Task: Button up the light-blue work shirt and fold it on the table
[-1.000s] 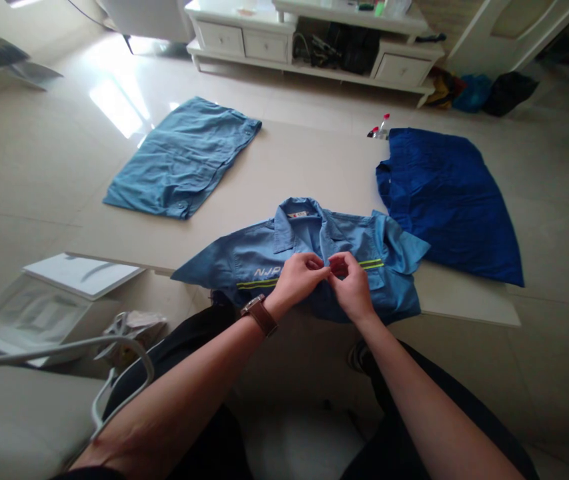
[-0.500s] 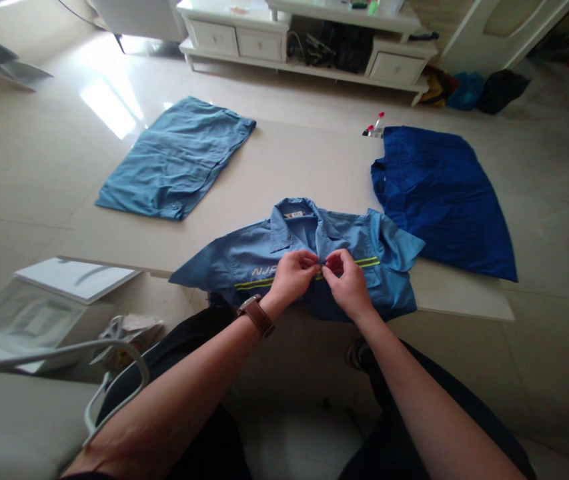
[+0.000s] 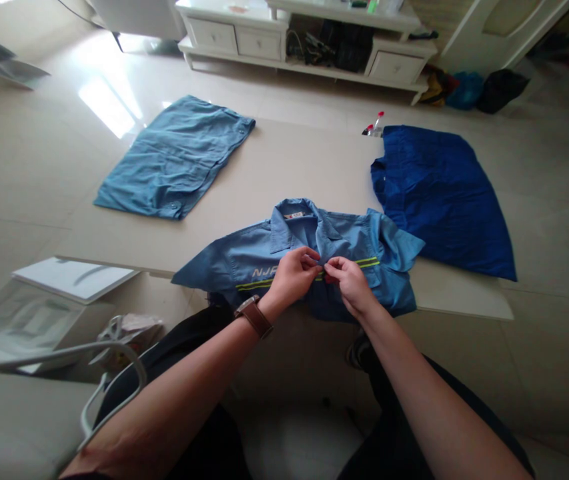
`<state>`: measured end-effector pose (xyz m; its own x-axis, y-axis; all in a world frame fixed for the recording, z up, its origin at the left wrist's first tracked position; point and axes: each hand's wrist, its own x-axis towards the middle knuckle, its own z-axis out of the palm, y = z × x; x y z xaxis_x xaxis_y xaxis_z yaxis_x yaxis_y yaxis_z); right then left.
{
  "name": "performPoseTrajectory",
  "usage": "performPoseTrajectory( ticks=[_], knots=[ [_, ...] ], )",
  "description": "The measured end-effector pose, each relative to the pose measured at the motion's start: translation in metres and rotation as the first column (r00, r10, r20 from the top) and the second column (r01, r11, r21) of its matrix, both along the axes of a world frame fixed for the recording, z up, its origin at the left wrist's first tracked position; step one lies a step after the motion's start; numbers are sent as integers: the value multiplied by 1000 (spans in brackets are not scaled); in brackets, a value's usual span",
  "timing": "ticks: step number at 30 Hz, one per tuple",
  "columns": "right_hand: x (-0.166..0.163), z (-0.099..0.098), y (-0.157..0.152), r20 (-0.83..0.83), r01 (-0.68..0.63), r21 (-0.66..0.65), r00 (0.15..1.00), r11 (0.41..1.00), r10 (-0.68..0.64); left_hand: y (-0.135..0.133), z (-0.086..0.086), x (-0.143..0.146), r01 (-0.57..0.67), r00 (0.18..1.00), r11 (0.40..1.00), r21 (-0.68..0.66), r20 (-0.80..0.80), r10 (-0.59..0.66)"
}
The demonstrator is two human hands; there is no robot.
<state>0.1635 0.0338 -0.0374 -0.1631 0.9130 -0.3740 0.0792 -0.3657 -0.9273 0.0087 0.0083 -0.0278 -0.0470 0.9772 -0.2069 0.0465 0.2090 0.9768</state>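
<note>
A light-blue work shirt (image 3: 249, 250) with a collar, yellow-green stripes and white lettering lies face up at the table's near edge, its lower part hanging over. My left hand (image 3: 293, 275), with a brown-strapped watch at the wrist, pinches the shirt's front just below the collar opening. Close beside it, my right hand (image 3: 351, 281) has thumb and forefinger pressed together on the other side of the front placket. The fingertips cover the small spot between them, so any button there is hidden.
Folded light-blue trousers (image 3: 174, 160) lie at the table's (image 3: 309, 160) far left. A dark-blue folded garment (image 3: 444, 200) rests at the right, by red-capped bottles (image 3: 378, 125). A white box (image 3: 64, 300) and a chair's metal armrest (image 3: 114, 343) are at lower left.
My right hand has turned and its fingers have closed together slightly, shifting a little away from the left. My left hand stays nearly in place on the shirt front.
</note>
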Motion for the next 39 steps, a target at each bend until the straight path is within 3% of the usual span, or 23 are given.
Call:
performPoseTrajectory(
  ticks=[5, 9, 12, 14, 16, 17, 19, 21, 25, 26, 28, 31, 35, 39],
  knots=[
    [5, 0, -2, -91, -36, -163, 996, 986, 21, -5, 0, 1, 71, 963, 996, 59, -265, -53],
    [7, -7, 0, -32, -49, -148, 998, 988, 45, -2, 2, -10, 207, 871, 974, 94, -471, -139],
    [8, -17, 2, 37, -15, -83, 999, 996, 18, 7, 6, -43, 222, 789, 971, 84, -601, -128],
    [7, -25, 3, 113, 3, -11, 994, 1000, -2, 12, 8, -77, 156, 670, 985, 68, -740, -55],
    [4, -33, 3, 222, -20, 75, 975, 997, 2, 14, 6, -115, 22, 481, 1000, -14, -877, -23],
    [2, -36, 4, 277, -44, 113, 961, 993, 11, 14, 4, -132, -55, 384, 995, -86, -921, -59],
    [-2, -40, 8, 358, -96, 170, 933, 981, 29, 14, -5, -162, -158, 300, 958, -238, -936, -183],
    [-1, -39, 17, 406, -126, 219, 913, 968, 27, 16, -16, -181, -146, 295, 933, -330, -914, -277],
    [27, -25, 51, 520, -125, 360, 850, 925, -87, 22, -32, -193, -131, 376, 931, -341, -886, -272],
    [40, -20, 61, 580, -135, 397, 804, 908, -134, 23, -34, -193, -128, 390, 931, -341, -881, -269],
    [67, -13, 80, 743, -204, 432, 633, 878, -218, 25, -33, -192, -116, 404, 937, -330, -877, -259],
    [101, -9, 100, 866, -235, 370, 437, 899, -242, 23, -27, -189, -110, 440, 953, -282, -874, -208],
    [117, -14, 111, 916, -196, 239, 370, 951, -154, 12, -16, -185, -114, 446, 970, -214, -884, -143],
    [130, -5, 110, 923, -222, 181, 374, 958, -88, 0, -2, -186, -120, 402, 980, -161, -910, -100]
  ],
)
